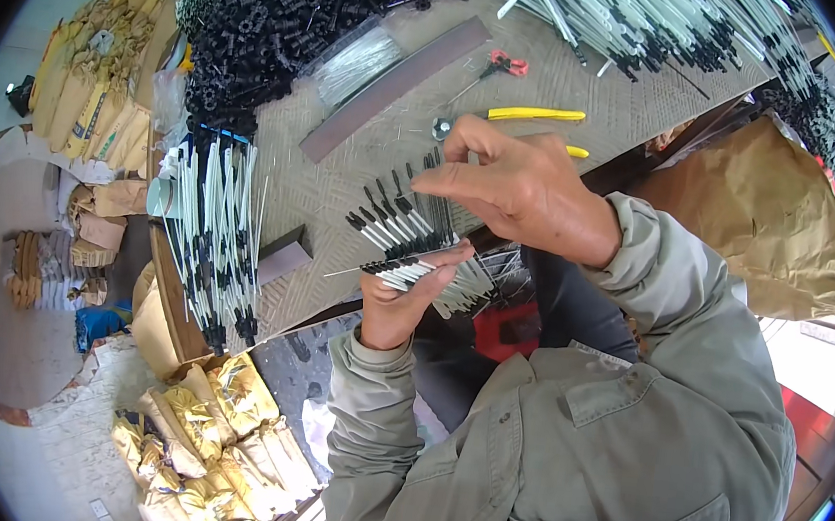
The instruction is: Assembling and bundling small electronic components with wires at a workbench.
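My left hand (pixel 395 309) is closed around a fanned bundle of thin white rods with black ends (pixel 402 229). The rods pass over the palm near the table's front edge, and their lower ends stick out past the fingers. Above the bundle, my right hand (pixel 534 193) has its thumb and forefinger bent together in a pinch beside the dark upper tips. Whatever lies between those fingertips is too small to make out. Yellow-handled pliers (pixel 537 115) lie just beyond the right hand.
Black plastic parts (pixel 269 25) are heaped at the far left. White rods pile up at the far right (pixel 651 27) and in a left stack (pixel 209 230). A curved flat strip (pixel 394 89), a clear bag (pixel 356 64) and a red-handled tool (pixel 507 63) lie between. Paper-wrapped packages (pixel 219 447) sit lower left.
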{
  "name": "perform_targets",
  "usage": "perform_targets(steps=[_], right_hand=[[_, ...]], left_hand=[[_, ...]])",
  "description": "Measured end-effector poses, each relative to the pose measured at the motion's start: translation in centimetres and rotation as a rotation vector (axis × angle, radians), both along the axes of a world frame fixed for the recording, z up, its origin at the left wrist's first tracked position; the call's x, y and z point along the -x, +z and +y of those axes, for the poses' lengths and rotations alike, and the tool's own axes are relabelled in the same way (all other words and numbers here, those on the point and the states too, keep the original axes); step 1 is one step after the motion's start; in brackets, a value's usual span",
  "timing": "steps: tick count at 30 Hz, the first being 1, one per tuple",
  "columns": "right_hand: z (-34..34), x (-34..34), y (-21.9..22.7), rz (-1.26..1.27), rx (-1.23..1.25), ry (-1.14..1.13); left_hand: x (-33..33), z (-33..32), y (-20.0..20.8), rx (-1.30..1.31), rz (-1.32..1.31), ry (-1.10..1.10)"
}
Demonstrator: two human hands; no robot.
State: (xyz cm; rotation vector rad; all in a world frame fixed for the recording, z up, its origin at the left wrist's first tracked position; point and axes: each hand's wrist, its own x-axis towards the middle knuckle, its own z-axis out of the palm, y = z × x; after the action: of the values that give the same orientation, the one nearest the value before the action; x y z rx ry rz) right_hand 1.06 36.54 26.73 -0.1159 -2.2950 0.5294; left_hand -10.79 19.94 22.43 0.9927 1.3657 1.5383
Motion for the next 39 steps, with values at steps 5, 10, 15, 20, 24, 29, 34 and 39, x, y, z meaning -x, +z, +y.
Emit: perform_targets(steps=[5,10,15,20,24,29,34,39], right_hand=[[0.2,0.1,0.0,-0.004,-0.029,-0.017],[0.0,0.0,0.4,0.002,-0.040,-0.003],[-0.1,-0.2,0.9,-0.079,-0.041,-0.008],[-0.1,0.0,1.7,-0.107,-0.018,0.045],[0.6,1.4,1.7,-0.172,0.363,0.312],[1.4,1.8,1.4,-0.303,0.648,0.417],[2.0,1.6,2.7,-0.395,0.870,0.592],[2.1,2.1,3.2,-0.438,0.819,0.624]], left_hand=[[0.1,0.0,0.1,0.008,0.004,0.004],[0.3,0.0,0.0,-0.008,0.007,-0.015],[0.3,-0.1,-0.1,-0.009,-0.013,-0.021],[0.3,-0.1,-0.2,-0.023,-0.018,-0.027],[0.3,-0.1,0.0,-0.033,0.050,-0.066],[0.3,-0.2,-0.4,-0.022,-0.008,0.006],[0.4,-0.3,-0.3,-0.005,-0.014,0.009],[0.5,-0.4,-0.3,-0.026,-0.019,-0.003]])
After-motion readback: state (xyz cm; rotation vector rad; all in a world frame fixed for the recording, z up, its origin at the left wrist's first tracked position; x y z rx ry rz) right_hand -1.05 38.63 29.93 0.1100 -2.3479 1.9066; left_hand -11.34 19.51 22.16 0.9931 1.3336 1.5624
